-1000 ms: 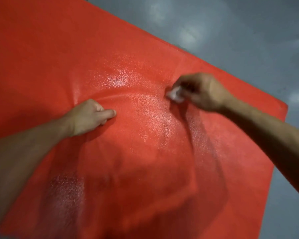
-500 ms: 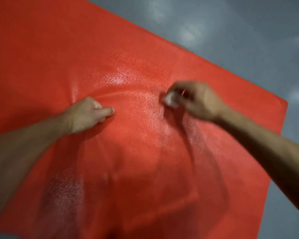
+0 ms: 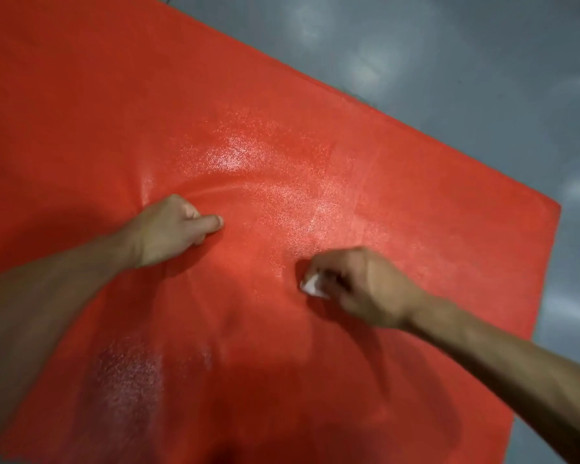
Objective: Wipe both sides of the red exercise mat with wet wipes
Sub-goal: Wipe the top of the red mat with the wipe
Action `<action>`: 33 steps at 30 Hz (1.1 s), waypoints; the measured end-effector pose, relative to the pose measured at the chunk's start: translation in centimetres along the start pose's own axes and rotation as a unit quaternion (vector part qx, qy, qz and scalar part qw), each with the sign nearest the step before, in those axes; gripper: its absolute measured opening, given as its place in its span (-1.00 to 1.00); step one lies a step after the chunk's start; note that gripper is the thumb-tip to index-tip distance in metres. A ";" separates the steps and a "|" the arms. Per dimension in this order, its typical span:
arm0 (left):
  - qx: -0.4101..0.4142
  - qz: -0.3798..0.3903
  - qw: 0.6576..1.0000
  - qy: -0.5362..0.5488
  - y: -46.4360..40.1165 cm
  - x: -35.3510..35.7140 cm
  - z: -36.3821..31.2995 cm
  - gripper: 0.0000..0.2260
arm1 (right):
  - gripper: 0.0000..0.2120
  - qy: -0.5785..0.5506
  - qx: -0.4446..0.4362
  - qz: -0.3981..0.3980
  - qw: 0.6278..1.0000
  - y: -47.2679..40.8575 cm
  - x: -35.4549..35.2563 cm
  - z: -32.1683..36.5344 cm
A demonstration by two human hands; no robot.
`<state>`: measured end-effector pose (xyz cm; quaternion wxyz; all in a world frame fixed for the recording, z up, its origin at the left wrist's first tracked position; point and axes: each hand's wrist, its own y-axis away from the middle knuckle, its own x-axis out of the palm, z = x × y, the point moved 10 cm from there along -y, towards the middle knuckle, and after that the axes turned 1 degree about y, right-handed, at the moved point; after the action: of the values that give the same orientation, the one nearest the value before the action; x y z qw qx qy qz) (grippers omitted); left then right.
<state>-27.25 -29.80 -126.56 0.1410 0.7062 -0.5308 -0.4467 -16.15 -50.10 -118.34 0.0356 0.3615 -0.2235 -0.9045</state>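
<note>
The red exercise mat (image 3: 121, 105) lies flat on the floor and fills most of the view, with shiny wet patches near its middle. My right hand (image 3: 365, 286) grips a small crumpled white wet wipe (image 3: 311, 284) and presses it on the mat right of centre. My left hand (image 3: 171, 229) is curled into a fist with the thumb stretched out, and it rests on the mat left of centre, where the mat creases around it. It holds nothing that I can see.
Grey glossy floor (image 3: 466, 61) shows beyond the mat's far edge and along its right side. The mat's right corner (image 3: 554, 207) lies at the right of the view.
My right hand has dragged the wipe down the mat toward me and slightly right. The left hand has stayed in place.
</note>
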 end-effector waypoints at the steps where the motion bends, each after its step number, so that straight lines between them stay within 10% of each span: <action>1: 0.004 -0.002 1.000 -0.001 -0.1 0.0 0.0 -0.47 | -0.79 0.003 0.003 -0.037 0.999 -1.1 -2.4 -0.5; 4: 0.003 -0.004 1.000 -0.002 -0.3 -0.1 0.3 -0.42 | -0.52 0.112 0.058 -0.237 0.963 -5.7 -13.0 -4.7; 7: -0.006 -0.003 1.000 -0.009 -0.2 0.1 0.3 -0.44 | -0.66 0.172 0.177 -0.326 0.912 -8.2 -19.2 -10.2; 17: 0.000 -0.001 1.000 -0.014 -0.1 -0.3 -0.1 -0.44 | -0.81 0.083 -0.058 -0.063 0.993 -4.1 -3.0 -0.2; 22: 0.002 -0.011 1.000 -0.019 0.1 -0.3 -0.1 -0.49 | -0.62 0.190 0.068 -0.264 0.943 -6.7 -13.5 -4.8; 30: 0.002 -0.019 1.000 -0.013 -0.3 -0.3 0.5 -0.48 | -0.76 0.074 -0.084 0.007 0.994 0.8 5.5 4.7; 33: 0.006 -0.016 1.000 -0.012 -0.5 -0.2 0.5 -0.48 | -0.86 0.088 -0.083 -0.075 0.990 0.2 1.7 3.6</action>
<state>-27.34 -29.26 -127.06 0.1237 0.7099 -0.5238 -0.4543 -19.79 -49.32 -117.02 0.0171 0.4512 -0.1161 -0.8847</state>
